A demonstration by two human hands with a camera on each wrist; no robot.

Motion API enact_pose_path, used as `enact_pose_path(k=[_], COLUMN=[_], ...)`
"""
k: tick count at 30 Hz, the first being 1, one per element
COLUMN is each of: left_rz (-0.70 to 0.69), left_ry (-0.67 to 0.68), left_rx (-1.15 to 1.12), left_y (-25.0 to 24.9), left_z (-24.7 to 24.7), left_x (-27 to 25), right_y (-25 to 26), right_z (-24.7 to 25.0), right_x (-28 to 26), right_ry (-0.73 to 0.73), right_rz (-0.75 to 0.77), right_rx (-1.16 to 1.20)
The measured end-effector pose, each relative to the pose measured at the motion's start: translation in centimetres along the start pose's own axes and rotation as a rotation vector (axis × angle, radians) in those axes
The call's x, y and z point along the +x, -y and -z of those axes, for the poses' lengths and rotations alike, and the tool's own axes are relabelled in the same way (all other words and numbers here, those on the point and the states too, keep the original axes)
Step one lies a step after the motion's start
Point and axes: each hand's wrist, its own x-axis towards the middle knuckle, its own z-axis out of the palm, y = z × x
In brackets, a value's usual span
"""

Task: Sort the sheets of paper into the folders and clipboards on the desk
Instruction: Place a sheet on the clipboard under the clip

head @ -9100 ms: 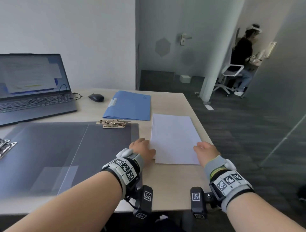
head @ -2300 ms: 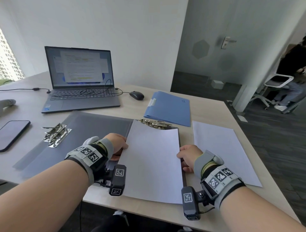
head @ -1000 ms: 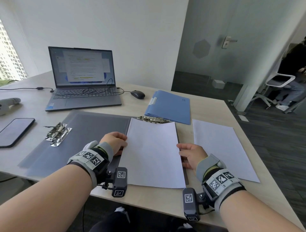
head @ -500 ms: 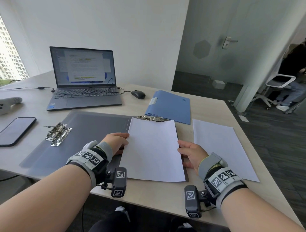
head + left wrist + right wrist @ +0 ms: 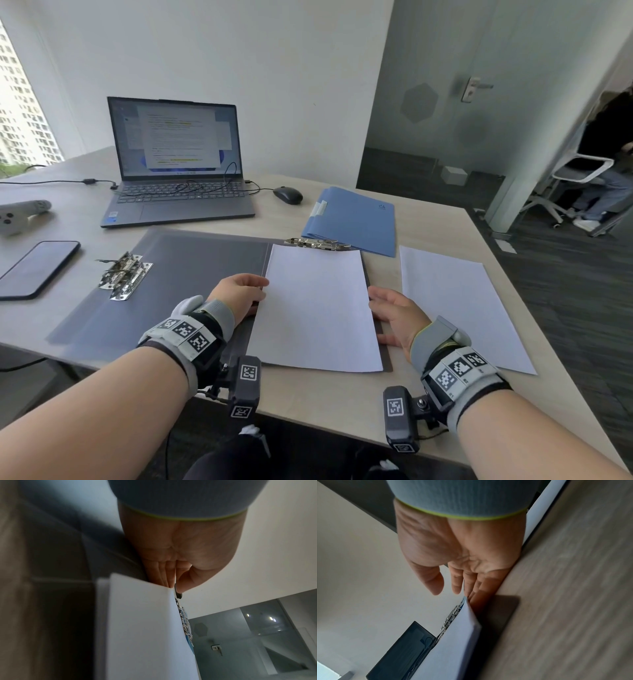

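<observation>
A white sheet (image 5: 318,308) lies on the right panel of an open grey folder (image 5: 191,274), its top edge just below the metal clip (image 5: 318,244). My left hand (image 5: 239,294) pinches the sheet's left edge; in the left wrist view the thumb lies over the sheet (image 5: 142,628) and the fingers under it. At the sheet's right edge my right hand (image 5: 390,305) rests open on the panel. The right wrist view shows the fingers straight against the sheet (image 5: 453,649) and the thumb clear of it. More white paper (image 5: 455,301) lies to the right, and a closed blue folder (image 5: 352,222) behind.
A second metal clip (image 5: 120,275) sits on the folder's left panel. A laptop (image 5: 178,164), mouse (image 5: 287,195), phone (image 5: 34,269) and white controller (image 5: 20,214) occupy the back and left. The desk edge runs close on the right. A seated person (image 5: 609,154) is far right.
Both hands have slid the sheet up the right panel until its top edge reached the clip. My right hand has loosened, and its thumb has lifted off the paper.
</observation>
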Motion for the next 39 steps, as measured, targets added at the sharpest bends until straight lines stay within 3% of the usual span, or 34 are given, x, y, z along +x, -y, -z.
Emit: enact_pose_path(k=[11, 28, 34, 39], left_rz=[-0.063, -0.021, -0.013, -0.107], left_ry=[-0.053, -0.013, -0.012, 0.054], left_rx=[0.319, 0.464, 0.546, 0.851], left_y=[-1.4, -1.4, -1.6, -1.5], left_z=[-1.4, -2.4, -2.7, -3.0], left_x=[-1.3, -2.1, -1.9, -2.3], right_y=[0.7, 1.1, 1.3, 0.8], right_z=[-0.5, -0.8, -0.9, -0.6], right_x=[0.3, -0.3, -0.8, -0.8], right_ry=[0.021, 0.022, -0.068, -0.061], right_rz=[-0.048, -0.007, 0.076, 0.157], right_rx=[-0.068, -0.159, -0.366, -0.584])
